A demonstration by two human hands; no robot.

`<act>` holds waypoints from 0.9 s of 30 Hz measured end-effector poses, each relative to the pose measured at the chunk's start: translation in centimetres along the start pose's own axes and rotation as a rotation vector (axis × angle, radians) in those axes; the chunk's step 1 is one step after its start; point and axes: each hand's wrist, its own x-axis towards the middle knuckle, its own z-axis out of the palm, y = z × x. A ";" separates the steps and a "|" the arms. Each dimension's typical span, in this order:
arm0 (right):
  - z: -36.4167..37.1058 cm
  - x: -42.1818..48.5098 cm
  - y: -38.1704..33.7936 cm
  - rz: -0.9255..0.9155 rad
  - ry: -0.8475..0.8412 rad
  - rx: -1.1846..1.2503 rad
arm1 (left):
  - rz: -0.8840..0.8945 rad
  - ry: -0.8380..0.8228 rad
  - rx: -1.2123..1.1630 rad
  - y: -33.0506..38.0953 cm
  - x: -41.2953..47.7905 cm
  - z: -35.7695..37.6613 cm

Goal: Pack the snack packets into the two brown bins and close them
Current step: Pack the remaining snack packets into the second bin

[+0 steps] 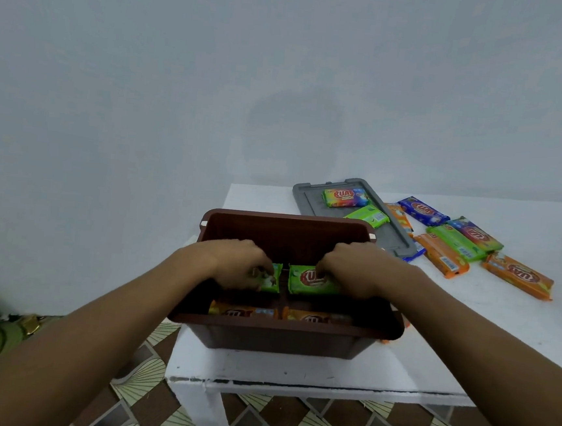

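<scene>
A brown bin [279, 338] stands open on the white table [293, 366], near its front left corner. Both my hands reach inside it. My left hand [238, 263] grips a green snack packet [272, 280] and my right hand [356, 270] grips another green packet [311, 281] beside it. Two orange packets [243, 311] [318, 317] lie lower in the bin, along its near wall. Several loose packets in orange, green and blue [457, 243] are spread on the table to the right. Only one brown bin is in view.
A grey lid [311, 198] lies flat behind the bin, with a multicoloured packet [345, 198] and a green one [367, 216] on it. A plain wall rises behind the table. Patterned floor tiles [142, 380] show below the table's front edge.
</scene>
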 end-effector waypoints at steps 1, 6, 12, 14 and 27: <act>-0.5 -0.3 0.9 0.001 0.051 0.010 | 0.021 0.059 -0.016 0.0 0.3 -0.7; -0.8 -1.9 7.2 0.093 0.422 0.202 | 0.135 0.450 -0.124 1.7 2.5 -4.7; 4.5 -4.0 16.3 0.337 0.453 0.339 | 0.202 0.583 -0.212 5.1 9.3 -8.2; 6.4 -4.7 18.9 0.443 0.388 0.350 | 0.180 0.565 -0.191 6.3 12.5 -9.2; 11.0 -3.1 28.8 0.664 0.202 0.387 | -0.135 -0.036 0.132 9.8 25.4 -10.8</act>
